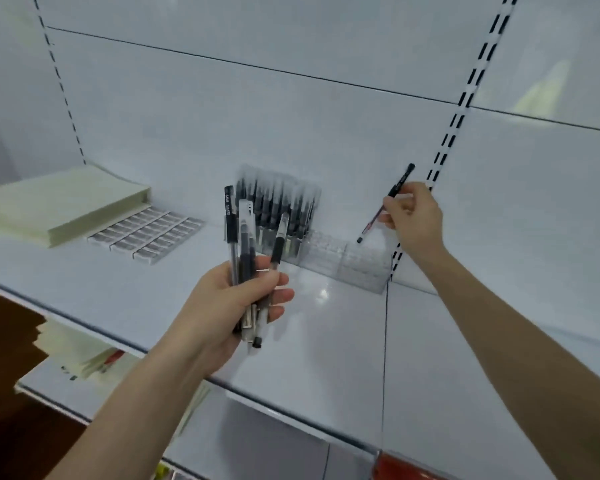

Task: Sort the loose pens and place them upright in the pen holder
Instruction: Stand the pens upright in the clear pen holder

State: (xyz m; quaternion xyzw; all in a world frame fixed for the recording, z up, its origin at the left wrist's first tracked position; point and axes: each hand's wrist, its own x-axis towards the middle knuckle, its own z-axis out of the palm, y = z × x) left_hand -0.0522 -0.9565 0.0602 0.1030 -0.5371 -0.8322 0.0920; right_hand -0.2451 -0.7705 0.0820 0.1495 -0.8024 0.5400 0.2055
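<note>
My left hand (229, 306): fingers curled round a bundle of pens (244, 237). My right hand (414, 218): fingers pinch one tilted pen (400, 181) above the clear pen holder (361, 268) on the shelf (136, 282).

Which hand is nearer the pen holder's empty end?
Right. The right hand, pinching a pen, hovers above the pen holder; the left hand grips pens lower left.

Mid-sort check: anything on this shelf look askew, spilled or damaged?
Nothing spilled or damaged. Only the pen holder looks lopsided: upright pens crowd its left end, right cells empty. The left hand grips a splayed bundle; right hand pinches one tilted pen.
</note>
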